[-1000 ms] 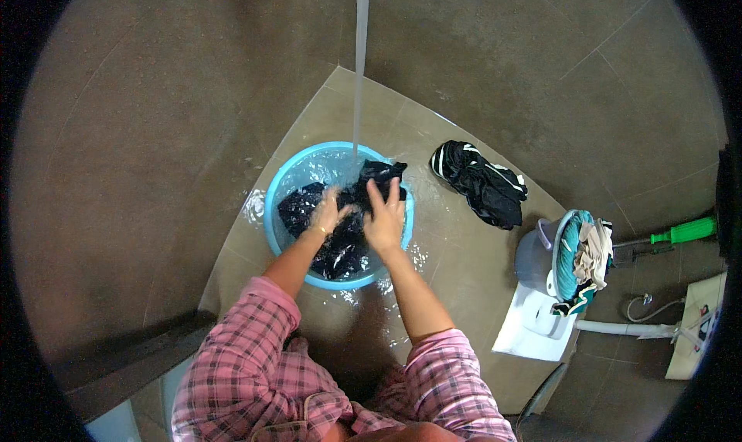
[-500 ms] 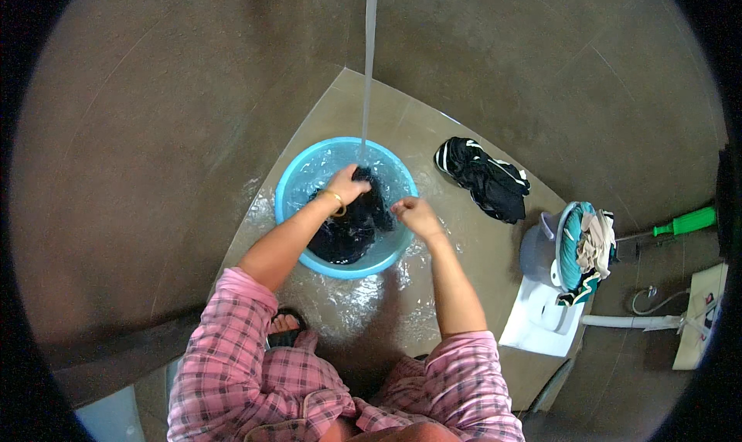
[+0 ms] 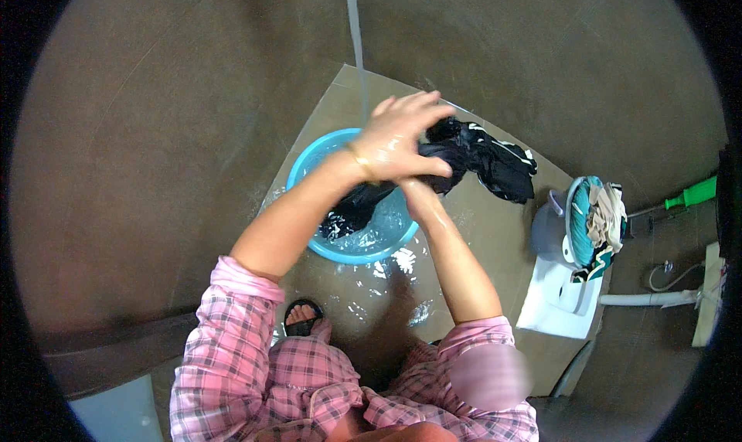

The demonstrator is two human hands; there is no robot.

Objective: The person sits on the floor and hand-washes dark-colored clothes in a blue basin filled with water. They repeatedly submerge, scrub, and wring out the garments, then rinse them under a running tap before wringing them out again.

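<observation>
Fanned out, thumb well apart, nothing seen in their grasp: the fingers of the bare left hand (image 3: 402, 137), pointing up and to the right, back of the hand toward the camera. Crossed beneath, mostly covered by that hand and its wrist: the bare right hand (image 3: 418, 196); cannot tell from this view how far curled its fingers, or whether gripping anything. Just below and beyond both, a long, soaked black cloth (image 3: 359, 210), passing under the hands, long axis slanting from the water at lower left up over the basin's right side to upper right. Along that slant, left fingers and thumb overlapping the upper stretch in the view, contact impossible to judge; right hand lower in the crossing and so, by appearance, nearer to the fabric. Around the cloth's lower end, a round light-blue plastic basin (image 3: 355, 260), partly hidden behind the left hand and forearm. Falling from above toward the basin's far side, a thin, pale stream of water (image 3: 354, 25). Beyond the cloth's upper end, on the brownish tiled floor (image 3: 471, 260), a crumpled black garment with white stripes (image 3: 506, 171); no telling whether touching, overlapping or one piece with the cloth. Farther right, a grey-lavender plastic bucket (image 3: 547, 233) heaped with teal and beige clothes (image 3: 605, 214), beside a white squat toilet pan (image 3: 541, 314).
</observation>
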